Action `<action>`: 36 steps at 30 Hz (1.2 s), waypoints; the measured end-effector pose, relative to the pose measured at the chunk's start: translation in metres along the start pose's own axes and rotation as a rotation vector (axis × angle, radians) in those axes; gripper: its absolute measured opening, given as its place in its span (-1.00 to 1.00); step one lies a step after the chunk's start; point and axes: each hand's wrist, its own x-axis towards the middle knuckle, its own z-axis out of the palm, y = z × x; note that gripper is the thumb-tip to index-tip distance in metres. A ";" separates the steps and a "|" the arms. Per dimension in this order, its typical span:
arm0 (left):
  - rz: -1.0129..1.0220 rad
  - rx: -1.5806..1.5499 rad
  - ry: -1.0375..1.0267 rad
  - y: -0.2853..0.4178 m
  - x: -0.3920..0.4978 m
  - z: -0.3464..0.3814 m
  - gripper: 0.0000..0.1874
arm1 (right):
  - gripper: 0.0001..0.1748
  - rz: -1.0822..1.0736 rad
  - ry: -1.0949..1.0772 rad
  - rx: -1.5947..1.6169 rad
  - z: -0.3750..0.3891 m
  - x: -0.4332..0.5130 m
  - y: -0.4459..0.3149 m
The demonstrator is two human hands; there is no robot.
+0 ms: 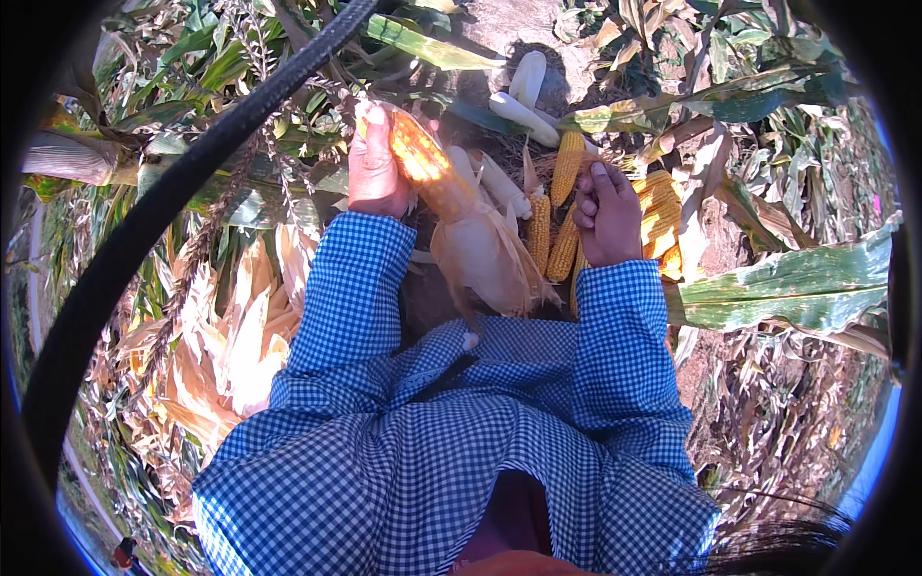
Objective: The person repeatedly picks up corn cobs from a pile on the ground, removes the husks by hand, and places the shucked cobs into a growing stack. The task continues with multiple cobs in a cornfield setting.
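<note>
My left hand (pixel 378 162) grips the upper end of a yellow maize ear (pixel 421 155). Its pale husk (pixel 479 252) is peeled back and hangs toward my lap. To the right, my right hand (pixel 609 209) has its fingers curled together, with thin brown corn silk (pixel 560 164) showing around the fingertips. Bare yellow cobs (pixel 539 234) lie on the ground just left of that hand, one of them reaching up beside its fingertips (pixel 568 162). More yellow cobs (pixel 659 209) are partly hidden behind its right side.
Pale ears or husks (pixel 529 79) lie farther ahead. Dry husks (pixel 230 338) are heaped at my left. Maize stalks and leaves surround me, including a broad green leaf (pixel 792 284) at right. A dark cable or strap (pixel 194 187) arcs across the left side, near the camera.
</note>
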 end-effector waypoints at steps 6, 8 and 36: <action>-0.325 0.098 -0.297 -0.029 -0.022 0.008 -0.46 | -0.71 -0.072 -0.113 -0.160 0.034 -0.023 -0.002; -0.369 0.084 -0.365 -0.026 -0.030 0.017 -0.46 | -0.60 -0.407 -0.282 -0.617 0.050 -0.033 0.010; -0.597 0.625 -0.539 -0.037 -0.057 0.022 -0.36 | -0.87 0.055 0.008 0.064 0.024 0.000 0.005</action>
